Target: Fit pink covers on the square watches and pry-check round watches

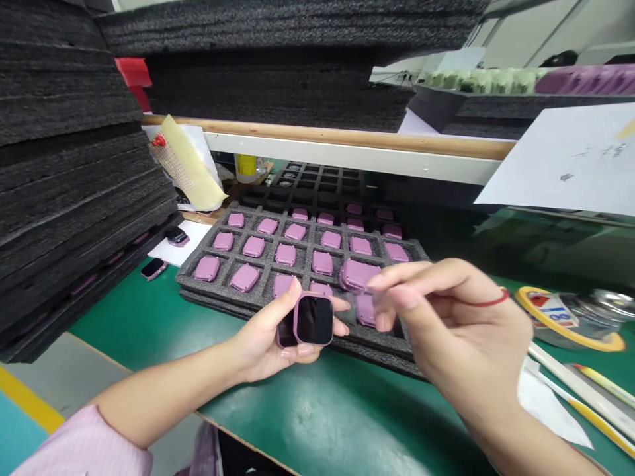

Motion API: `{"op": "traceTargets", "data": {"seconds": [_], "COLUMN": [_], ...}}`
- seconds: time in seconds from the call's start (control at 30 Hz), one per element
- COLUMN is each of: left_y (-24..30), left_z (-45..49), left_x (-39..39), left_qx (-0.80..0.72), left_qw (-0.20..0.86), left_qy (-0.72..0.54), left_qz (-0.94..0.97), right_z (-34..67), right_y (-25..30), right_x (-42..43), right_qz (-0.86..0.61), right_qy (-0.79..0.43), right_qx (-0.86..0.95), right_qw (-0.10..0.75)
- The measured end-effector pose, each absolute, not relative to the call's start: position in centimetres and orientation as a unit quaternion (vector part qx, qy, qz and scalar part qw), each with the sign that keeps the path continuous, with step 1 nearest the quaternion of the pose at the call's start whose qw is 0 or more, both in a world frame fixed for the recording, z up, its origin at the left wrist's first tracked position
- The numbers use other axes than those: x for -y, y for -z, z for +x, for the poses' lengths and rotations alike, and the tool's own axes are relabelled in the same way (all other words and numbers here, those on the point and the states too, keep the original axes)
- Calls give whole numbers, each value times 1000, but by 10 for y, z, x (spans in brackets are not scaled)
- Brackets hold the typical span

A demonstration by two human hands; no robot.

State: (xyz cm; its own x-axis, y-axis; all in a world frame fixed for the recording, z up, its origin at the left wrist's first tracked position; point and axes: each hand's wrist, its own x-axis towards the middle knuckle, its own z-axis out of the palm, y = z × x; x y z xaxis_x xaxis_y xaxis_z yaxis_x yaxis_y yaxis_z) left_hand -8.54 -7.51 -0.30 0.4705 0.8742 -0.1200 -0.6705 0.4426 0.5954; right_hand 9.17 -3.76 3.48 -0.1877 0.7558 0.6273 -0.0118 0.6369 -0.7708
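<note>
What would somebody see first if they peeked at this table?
Probably the pink watch with its dark screen, held in the left hand in the middle, with the right hand close beside it. Behind them, a black foam tray holds rows of pink cases, one per pocket. A tall stack of black foam sheets rises on the left.

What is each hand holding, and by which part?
The left hand grips a pink watch case by its side edges. The right hand is blurred; any hold cannot be told.
</note>
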Motion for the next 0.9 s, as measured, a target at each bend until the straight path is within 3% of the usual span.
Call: {"op": "traceTargets", "data": {"seconds": [0.1, 0.23, 0.7, 0.9], "left_y": [2, 2, 0, 2], "left_z": [-86, -86, -86, -87], "left_x": [76, 77, 78, 79], "left_qx": [-197, -199, -201, -217], "left_qw": [823, 821, 817, 826], "left_qy": [-473, -473, -469, -464], "left_qz": [246, 250, 268, 236], "right_z": [93, 93, 117, 118], "right_y": [-33, -32, -31, -21], "right_x": [35, 35, 32, 53], "right_qz": [-263, -242, -162, -179], "right_qy": [-376, -317, -5, -104], "right_qx": [625, 637, 858, 888], "right_qw": [631, 660, 487, 410]}}
